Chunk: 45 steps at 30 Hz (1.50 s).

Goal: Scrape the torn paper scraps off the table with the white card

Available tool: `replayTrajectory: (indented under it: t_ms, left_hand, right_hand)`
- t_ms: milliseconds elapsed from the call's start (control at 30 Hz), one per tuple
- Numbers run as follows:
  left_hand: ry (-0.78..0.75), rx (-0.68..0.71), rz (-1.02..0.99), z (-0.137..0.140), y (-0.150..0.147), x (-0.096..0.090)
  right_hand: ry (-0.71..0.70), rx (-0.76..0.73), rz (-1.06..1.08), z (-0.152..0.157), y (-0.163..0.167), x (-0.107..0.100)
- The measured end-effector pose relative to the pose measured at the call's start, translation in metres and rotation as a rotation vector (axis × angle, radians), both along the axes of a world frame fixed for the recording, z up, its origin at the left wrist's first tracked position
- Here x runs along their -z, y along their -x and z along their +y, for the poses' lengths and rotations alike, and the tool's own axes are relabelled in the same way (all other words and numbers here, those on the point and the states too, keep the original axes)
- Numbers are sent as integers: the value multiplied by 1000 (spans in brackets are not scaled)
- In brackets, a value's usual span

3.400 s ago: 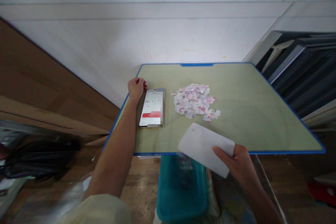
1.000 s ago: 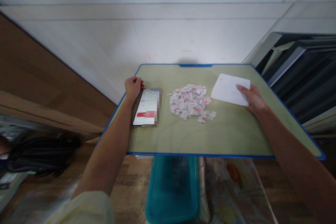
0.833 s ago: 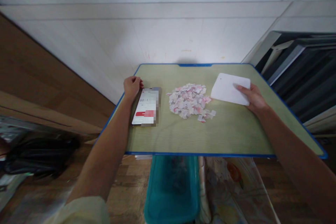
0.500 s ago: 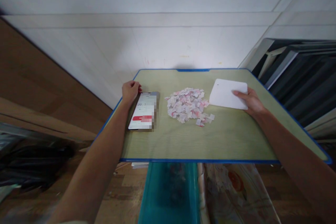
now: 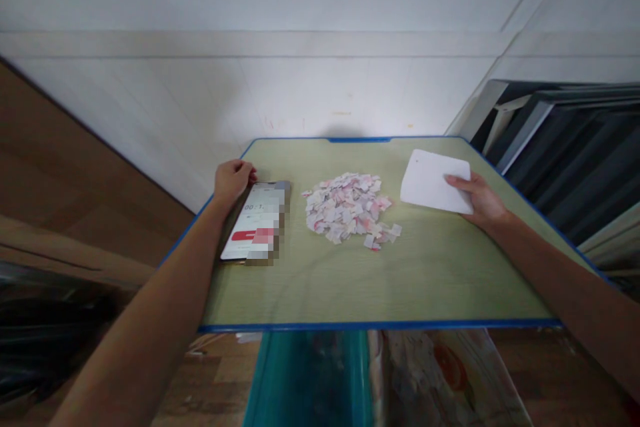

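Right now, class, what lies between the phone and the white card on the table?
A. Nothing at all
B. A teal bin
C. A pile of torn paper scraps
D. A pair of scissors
C: the pile of torn paper scraps sits mid-table, with the phone on one side and the white card on the other.

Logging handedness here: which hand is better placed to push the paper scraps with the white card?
Right, most likely. The right hand already grips the white card, just right of the paper scraps. The left hand rests at the phone.
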<state>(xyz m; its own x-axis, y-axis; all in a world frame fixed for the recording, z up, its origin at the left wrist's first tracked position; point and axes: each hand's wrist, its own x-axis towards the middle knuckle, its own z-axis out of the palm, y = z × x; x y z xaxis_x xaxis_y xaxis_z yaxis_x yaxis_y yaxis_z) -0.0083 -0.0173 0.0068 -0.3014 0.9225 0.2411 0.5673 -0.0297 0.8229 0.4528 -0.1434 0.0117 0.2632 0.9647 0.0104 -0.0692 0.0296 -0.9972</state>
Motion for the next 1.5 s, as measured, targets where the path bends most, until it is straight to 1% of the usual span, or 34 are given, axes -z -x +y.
replayTrajectory:
  t_ms: [167,233,300,367,400,467,500,633,767,833,900,933,967,1033,1100,1167,1400,1500]
  left_hand:
    - [26,-15,-45,1,1,-2]
    - [50,26,-33,4,4,-3]
    - [107,75,-89,8,6,-4]
    - [151,74,-91,11,6,-4]
    - [145,53,-57,12,6,-4]
    - [72,-7,71,13,6,-3]
    - [72,-1,97,14,6,-1]
    - [39,42,30,17,10,5]
    - [38,50,132,22,13,9]
    - [35,38,162,23,12,9]
    - [54,46,174,22,12,7]
    - [91,97,190,21,12,6]
    - [96,100,194,20,12,5]
    - [108,105,187,19,12,4]
    - [108,96,174,19,12,5]
    - [113,86,165,19,12,6]
    - [115,61,162,20,11,7]
    - [121,58,157,20,11,6]
  right_hand:
    - [80,-80,-104,-3,-3,-3]
    - [113,-117,-131,-4,-4,-5]
    - [121,-137,-149,-5,-4,-7]
    - [123,-143,-161,-6,-4,-8]
    - [124,-140,-165,-7,-3,-9]
    - [137,-144,-185,-8,-4,-9]
    - [147,-158,-196,-8,-5,-9]
    - [166,-204,-196,-7,-7,-7]
    - [163,-139,-188,-3,-6,-5]
    - [170,-138,-198,-3,-6,-5]
    - [201,-193,-225,-3,-8,-6]
    - [217,-225,-236,-4,-9,-6]
    - [227,-250,-238,-5,-11,-7]
    - [222,-257,-215,-6,-14,-7]
    - [201,-230,-189,-6,-15,-7]
    - [200,-233,-191,-6,-16,-8]
    - [224,-344,-250,-8,-15,-11]
    - [206,-376,-282,-8,-14,-13]
